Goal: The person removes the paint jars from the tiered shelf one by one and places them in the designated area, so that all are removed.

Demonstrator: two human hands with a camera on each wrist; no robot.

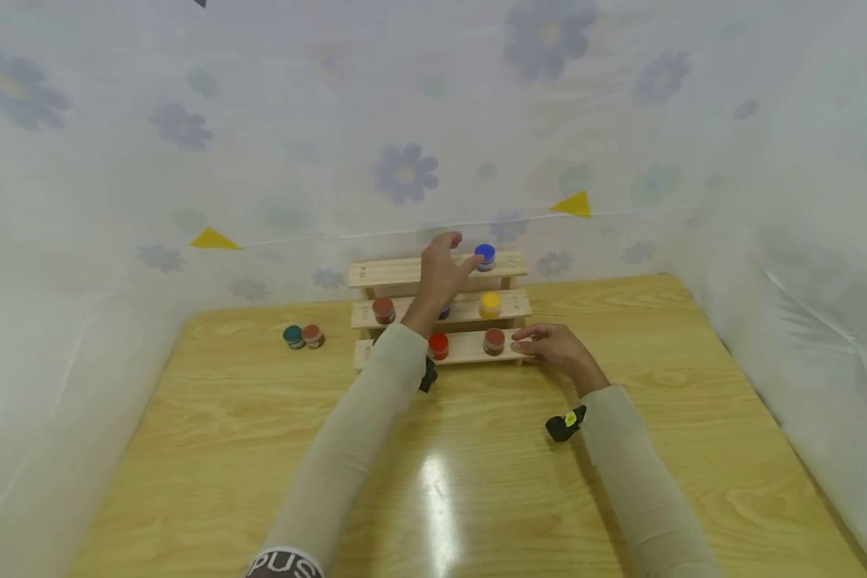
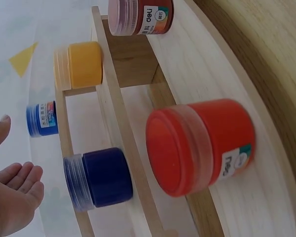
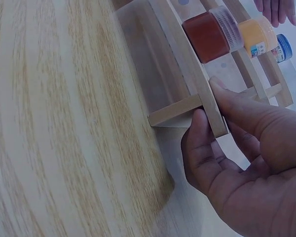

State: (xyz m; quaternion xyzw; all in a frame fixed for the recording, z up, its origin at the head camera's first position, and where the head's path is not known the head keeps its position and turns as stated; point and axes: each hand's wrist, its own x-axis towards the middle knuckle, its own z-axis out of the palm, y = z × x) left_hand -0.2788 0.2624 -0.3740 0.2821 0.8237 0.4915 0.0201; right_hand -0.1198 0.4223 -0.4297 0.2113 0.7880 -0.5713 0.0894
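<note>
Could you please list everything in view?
Three-tier rack: 1, pale wood, centre.
Top-tier paint jar: 1, bright blue, right side.
Middle-tier paint jars: 3, reddish-brown, dark blue, yellow, left to right.
Bottom-tier paint jars: 2 identifiable, red and reddish-brown, centre and right; left part hidden by an arm.
Loose paint jars: 2, teal and reddish-brown, left of the rack.
Tabletop: 1, yellowish wood grain, below.
Flowered sheet: 1, whitish with purple flowers, behind.
Triangles: 2, yellow, on the sheet.
Lettered item: 1, dark, bottom edge.
Sleeves: 2, beige, both arms.
Left hand: 1, near the bright blue jar.
Right hand: 1, pinching the bottom tier's right end.
</note>
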